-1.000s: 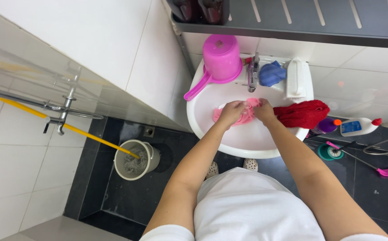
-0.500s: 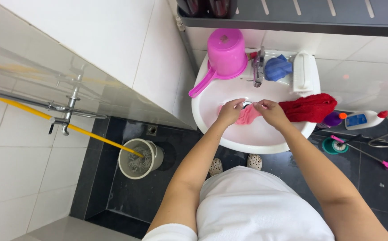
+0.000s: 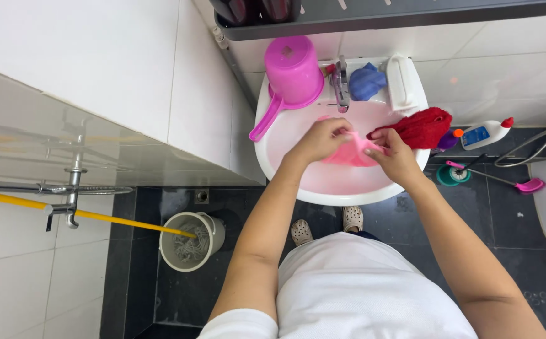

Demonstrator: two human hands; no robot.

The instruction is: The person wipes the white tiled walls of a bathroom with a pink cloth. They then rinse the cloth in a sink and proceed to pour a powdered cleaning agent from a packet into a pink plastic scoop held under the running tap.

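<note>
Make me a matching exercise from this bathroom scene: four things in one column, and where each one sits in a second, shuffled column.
Things:
1. pink plastic scoop with a handle
2. crumpled red towel
3. grey mop bucket
4. soft pink cloth

Places:
A. on the dark floor, left of the white round sink
B. between the left hand and right hand, over the basin
C. on the sink's back left rim
D. draped on the sink's right edge

Pairs: 1-C, 2-D, 3-A, 4-B
</note>
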